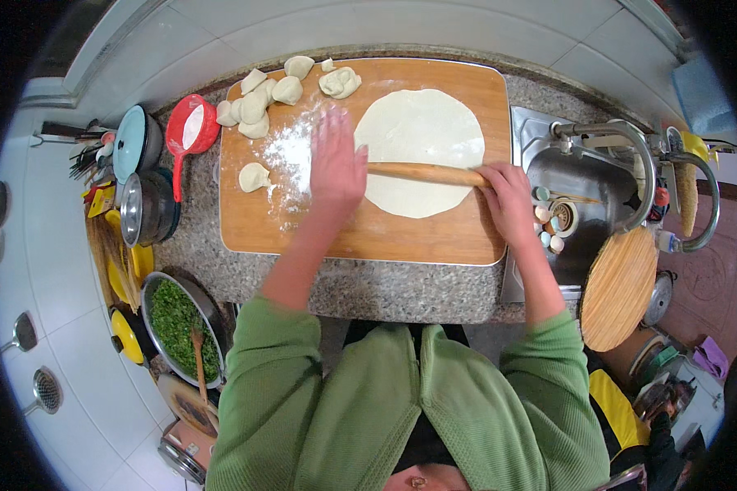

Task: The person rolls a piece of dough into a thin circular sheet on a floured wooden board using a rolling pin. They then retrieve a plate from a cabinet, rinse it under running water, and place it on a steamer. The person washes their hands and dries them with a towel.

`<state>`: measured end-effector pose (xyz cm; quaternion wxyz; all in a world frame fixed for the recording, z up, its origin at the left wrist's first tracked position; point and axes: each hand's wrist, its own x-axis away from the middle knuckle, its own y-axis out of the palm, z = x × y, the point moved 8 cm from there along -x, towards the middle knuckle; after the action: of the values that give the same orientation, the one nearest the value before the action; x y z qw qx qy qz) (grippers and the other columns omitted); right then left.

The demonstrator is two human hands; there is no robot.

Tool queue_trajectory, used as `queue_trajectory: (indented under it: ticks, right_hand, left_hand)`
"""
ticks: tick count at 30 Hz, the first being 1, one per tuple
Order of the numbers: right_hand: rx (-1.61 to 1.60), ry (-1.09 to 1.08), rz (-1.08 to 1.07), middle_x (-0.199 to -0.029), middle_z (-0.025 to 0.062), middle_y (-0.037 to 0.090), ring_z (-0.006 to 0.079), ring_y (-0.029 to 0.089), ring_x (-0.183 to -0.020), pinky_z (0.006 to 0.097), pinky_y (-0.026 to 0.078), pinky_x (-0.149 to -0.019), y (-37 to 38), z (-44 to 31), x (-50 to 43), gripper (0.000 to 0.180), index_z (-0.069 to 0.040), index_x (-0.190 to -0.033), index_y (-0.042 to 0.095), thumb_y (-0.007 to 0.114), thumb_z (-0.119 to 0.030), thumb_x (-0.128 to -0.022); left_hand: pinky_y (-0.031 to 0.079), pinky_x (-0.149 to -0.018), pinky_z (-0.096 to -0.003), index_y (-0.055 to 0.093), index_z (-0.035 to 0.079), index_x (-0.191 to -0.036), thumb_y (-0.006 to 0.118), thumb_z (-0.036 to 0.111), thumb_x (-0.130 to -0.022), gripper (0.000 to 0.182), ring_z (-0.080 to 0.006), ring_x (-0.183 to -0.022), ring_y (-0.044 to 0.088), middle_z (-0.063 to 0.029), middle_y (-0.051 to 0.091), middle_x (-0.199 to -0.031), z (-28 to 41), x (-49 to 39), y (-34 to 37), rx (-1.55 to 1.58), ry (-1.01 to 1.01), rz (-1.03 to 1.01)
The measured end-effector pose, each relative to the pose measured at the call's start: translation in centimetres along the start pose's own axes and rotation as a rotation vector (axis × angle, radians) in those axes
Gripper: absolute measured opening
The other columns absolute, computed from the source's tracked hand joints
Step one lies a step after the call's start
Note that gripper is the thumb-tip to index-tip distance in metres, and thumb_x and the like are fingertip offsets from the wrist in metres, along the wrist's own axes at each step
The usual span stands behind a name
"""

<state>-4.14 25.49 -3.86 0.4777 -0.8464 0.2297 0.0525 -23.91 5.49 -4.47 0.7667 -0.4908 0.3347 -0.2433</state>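
Observation:
A wide, thin round of dough (421, 123) lies on a wooden board (368, 242), with a wooden rolling pin (427, 172) across it. My right hand (506, 193) holds the pin's right end at the dough's edge. At the pin's left end is my left hand (338, 161), flat with its fingers stretched, beside loose flour (292, 150); whether its palm touches the pin cannot be told. Several dough pieces (253, 107) are grouped at the board's upper left. A folded dough lump (340, 83) sits near the back edge, and a small piece (254, 177) lies left of the flour.
Left of the board are a red scoop (210, 126) with flour, lidded pots (136, 144) and a metal bowl (152, 288) of chopped greens with a wooden spoon (199, 356). On the right, a steel sink (580, 178) holds eggshells (556, 244); a round wooden board (620, 288) leans at its front.

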Motion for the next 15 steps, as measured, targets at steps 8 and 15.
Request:
queue_trajectory:
  ticks: [8, 15]
  right_hand:
    - [-0.004, 0.036, -0.091, -0.104, 0.0075, 0.064, 0.0301, 0.058, -0.1, 0.041, 0.045, -0.09, 2.1, -2.5, 4.9, 0.041, -0.013, -0.119, 0.069, 0.075, -0.008, -0.078]
    - [0.072, 0.025, -0.05, -0.104, 0.0067, 0.064, 0.0295, 0.058, -0.099, 0.0416, 0.044, -0.087, 1.5, -3.2, 0.7, 0.035, -0.012, -0.113, 0.07, 0.072, -0.007, -0.079]
  left_hand:
    - [0.018, -0.121, -0.0544, 0.028, -0.007, -0.152, 0.053, 0.023, -0.095, 0.069, -0.0443, -0.148, 0.023, -0.03, 0.022, -0.16, 2.3, 7.6, 1.7, 0.082, 0.024, -0.273]
    - [0.018, -0.122, -0.0528, 0.029, -0.005, -0.152, 0.053, 0.02, -0.095, 0.066, -0.0391, -0.15, 0.023, -0.0252, 0.023, -0.161, 0.4, 1.1, 1.0, -0.033, 0.052, -0.121]
